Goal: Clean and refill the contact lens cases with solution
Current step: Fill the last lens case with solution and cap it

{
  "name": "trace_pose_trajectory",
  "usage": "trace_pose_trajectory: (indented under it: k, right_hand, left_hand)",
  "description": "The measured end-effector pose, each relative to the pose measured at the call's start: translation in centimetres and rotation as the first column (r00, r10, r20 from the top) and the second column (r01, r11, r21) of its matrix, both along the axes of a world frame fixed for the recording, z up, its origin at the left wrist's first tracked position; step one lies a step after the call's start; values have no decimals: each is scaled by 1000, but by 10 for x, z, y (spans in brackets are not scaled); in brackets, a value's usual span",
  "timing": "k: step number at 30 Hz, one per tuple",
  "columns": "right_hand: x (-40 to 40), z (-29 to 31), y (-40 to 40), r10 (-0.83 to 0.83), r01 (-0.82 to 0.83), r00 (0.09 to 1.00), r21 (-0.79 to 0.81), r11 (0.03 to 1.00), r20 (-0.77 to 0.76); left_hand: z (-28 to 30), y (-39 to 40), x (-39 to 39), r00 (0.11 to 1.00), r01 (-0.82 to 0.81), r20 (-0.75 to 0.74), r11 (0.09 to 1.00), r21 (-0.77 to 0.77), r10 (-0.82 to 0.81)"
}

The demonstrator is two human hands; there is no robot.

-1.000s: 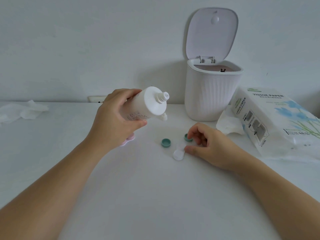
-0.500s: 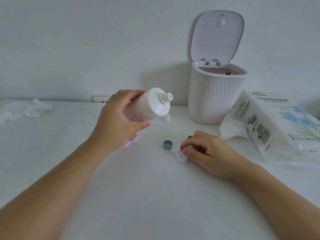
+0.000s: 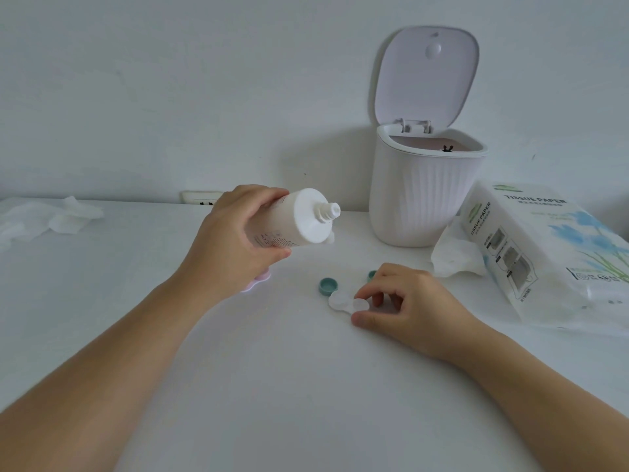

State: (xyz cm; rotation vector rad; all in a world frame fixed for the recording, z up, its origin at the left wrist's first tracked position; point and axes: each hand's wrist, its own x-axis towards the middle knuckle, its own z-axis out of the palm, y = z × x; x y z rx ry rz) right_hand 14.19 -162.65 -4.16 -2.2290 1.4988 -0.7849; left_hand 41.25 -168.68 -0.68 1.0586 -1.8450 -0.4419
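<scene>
My left hand [image 3: 235, 240] grips a white solution bottle [image 3: 296, 219], tilted on its side with the uncapped nozzle pointing right, held above the table. A white two-well lens case [image 3: 345, 301] lies flat on the table. My right hand [image 3: 405, 301] pinches the case's right end between thumb and fingers. One green cap [image 3: 328, 286] sits just left of the case; a second green cap [image 3: 372, 275] peeks out behind my right fingers. A pink lens case [image 3: 257, 281] is mostly hidden under my left hand.
An open-lidded white bin [image 3: 425, 195] stands at the back against the wall. A pack of tissue paper [image 3: 544, 257] with a loose tissue [image 3: 456, 257] lies to the right. Crumpled tissues [image 3: 51, 219] lie far left. A wall socket [image 3: 200, 198] sits behind.
My right hand slid the white case slightly toward me and turned it, now gripping its right end. The bottle stays tilted in my left hand.
</scene>
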Motion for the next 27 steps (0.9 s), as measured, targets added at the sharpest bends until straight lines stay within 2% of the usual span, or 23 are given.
trace_pose_trajectory:
  k: [3, 8, 13, 20, 27]
  right_hand:
    - [0, 2, -1, -7, 6, 999, 10, 1000, 41]
    - [-4, 7, 0, -41, 27, 983, 76, 997, 181]
    - [-9, 15, 2, -62, 38, 962, 96, 995, 265]
    - [-8, 18, 4, -80, 54, 959, 101, 993, 270]
    - [-7, 17, 5, -86, 57, 958, 111, 992, 274]
  left_hand:
    - [-1, -4, 3, 999, -13, 47, 998, -68, 16]
    - [-4, -9, 7, 986, -17, 163, 997, -80, 30]
    - [-7, -14, 7, 958, 53, 288, 976, -209, 10]
    - [-7, -18, 3, 902, 96, 427, 940, -328, 57]
    - [-8, -19, 1, 879, 131, 468, 901, -413, 87]
